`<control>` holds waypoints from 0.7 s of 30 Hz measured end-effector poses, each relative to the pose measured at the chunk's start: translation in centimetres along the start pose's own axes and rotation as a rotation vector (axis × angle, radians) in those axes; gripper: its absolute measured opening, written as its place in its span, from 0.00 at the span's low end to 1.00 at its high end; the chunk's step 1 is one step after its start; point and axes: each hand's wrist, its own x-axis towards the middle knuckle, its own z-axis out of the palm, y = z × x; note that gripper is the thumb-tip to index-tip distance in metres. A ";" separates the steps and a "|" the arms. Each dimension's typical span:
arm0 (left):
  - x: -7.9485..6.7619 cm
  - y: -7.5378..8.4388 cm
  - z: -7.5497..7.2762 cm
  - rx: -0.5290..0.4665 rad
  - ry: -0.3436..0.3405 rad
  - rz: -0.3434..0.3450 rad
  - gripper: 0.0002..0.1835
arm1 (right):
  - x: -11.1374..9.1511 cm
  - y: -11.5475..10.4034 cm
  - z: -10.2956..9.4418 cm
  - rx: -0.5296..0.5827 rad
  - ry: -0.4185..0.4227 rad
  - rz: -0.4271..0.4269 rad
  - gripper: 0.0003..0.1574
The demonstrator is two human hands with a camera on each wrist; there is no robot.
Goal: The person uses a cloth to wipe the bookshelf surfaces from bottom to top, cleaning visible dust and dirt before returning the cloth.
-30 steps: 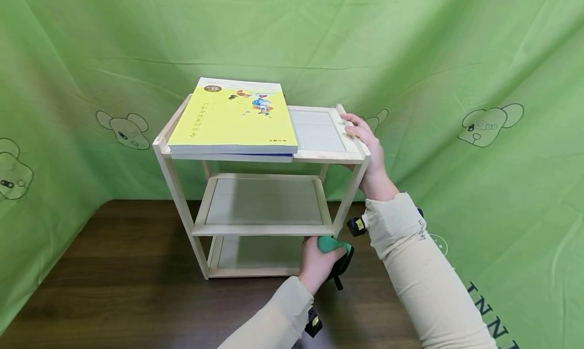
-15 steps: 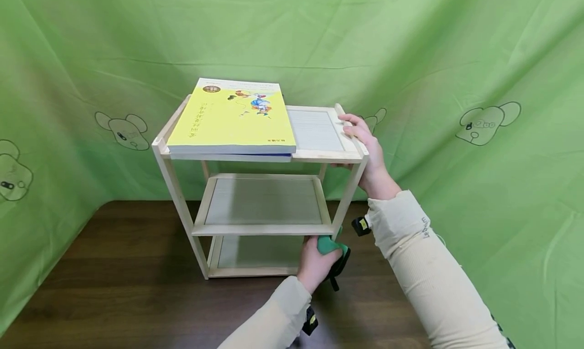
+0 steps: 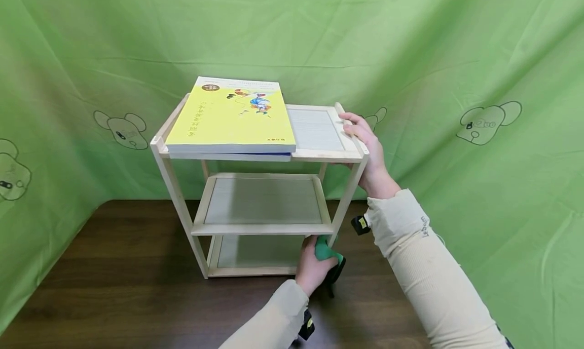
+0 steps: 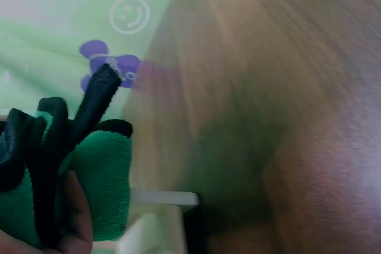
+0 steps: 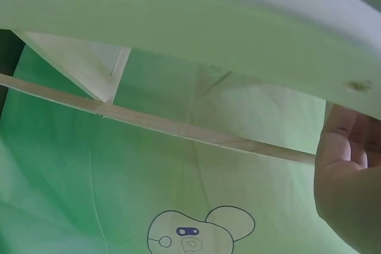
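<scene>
A pale wooden three-tier shelf [image 3: 262, 229] stands on the floor in the head view. My left hand [image 3: 312, 269] grips a green cloth [image 3: 325, 249] with black edging, low at the shelf's front right leg, just under the middle tier. Bunched green fabric [image 4: 106, 179] and black trim fill the lower left of the left wrist view. My right hand [image 3: 371, 159] holds the right side rail of the top tier, its fingertips over the rail. In the right wrist view, part of the right hand [image 5: 342, 171] shows beside a blurred pale rail.
A thick yellow book [image 3: 234, 118] lies on another book on the left part of the top tier. Green curtain [image 3: 292, 40] with cartoon faces hangs behind and at both sides. Dark wood flooring [image 3: 118, 288] lies around the shelf.
My left hand has slid slightly left and down with the green cloth along the front right leg. The right hand keeps its hold on the rail, and the books stay put.
</scene>
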 end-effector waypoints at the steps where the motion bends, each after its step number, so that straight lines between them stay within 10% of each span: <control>1: -0.1 -0.3 0.1 0.012 -0.007 -0.012 0.36 | 0.0 0.0 0.0 0.003 0.004 0.000 0.21; 21: -0.5 -2.3 0.2 0.090 -0.036 -0.056 0.39 | -0.1 0.1 0.2 -0.019 0.039 -0.006 0.23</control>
